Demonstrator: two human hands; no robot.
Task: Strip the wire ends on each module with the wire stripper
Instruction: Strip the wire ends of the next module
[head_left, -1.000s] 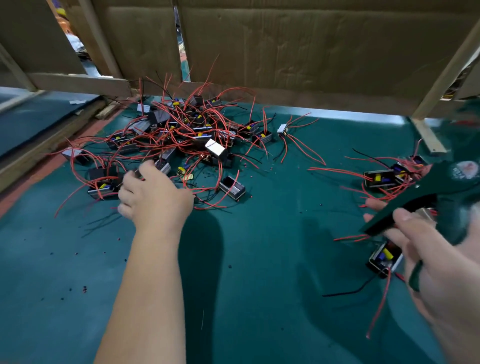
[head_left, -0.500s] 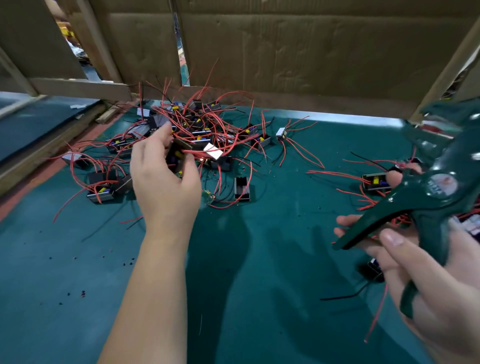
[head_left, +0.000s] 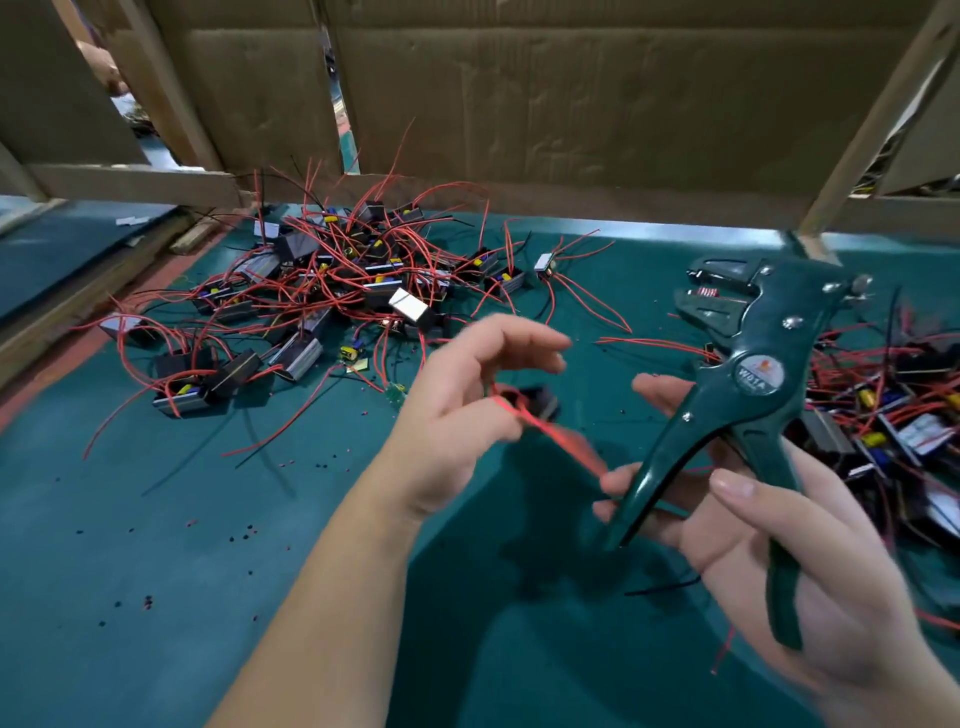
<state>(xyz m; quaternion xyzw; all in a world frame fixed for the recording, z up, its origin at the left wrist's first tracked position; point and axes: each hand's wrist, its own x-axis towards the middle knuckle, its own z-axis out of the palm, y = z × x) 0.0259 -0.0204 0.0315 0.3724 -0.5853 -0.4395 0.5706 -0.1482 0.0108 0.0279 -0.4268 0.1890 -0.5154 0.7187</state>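
This is looking like a small assembly workshop: wired modules (head_left: 363, 280) are piling up on a green-matted desk (head_left: 130, 545), with cardboard panels (head_left: 571, 104) apparently serving as partitions.

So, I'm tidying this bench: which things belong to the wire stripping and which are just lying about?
Job: stripper, in the right hand; module, in the left hand; left pile and right pile of modules.
Lying about: insulation bits on the mat; cardboard; wooden frame.

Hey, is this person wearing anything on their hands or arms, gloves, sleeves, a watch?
No. The left hand and right hand are ungloved with no rings showing; the left forearm and right wrist carry no sleeve or watch.
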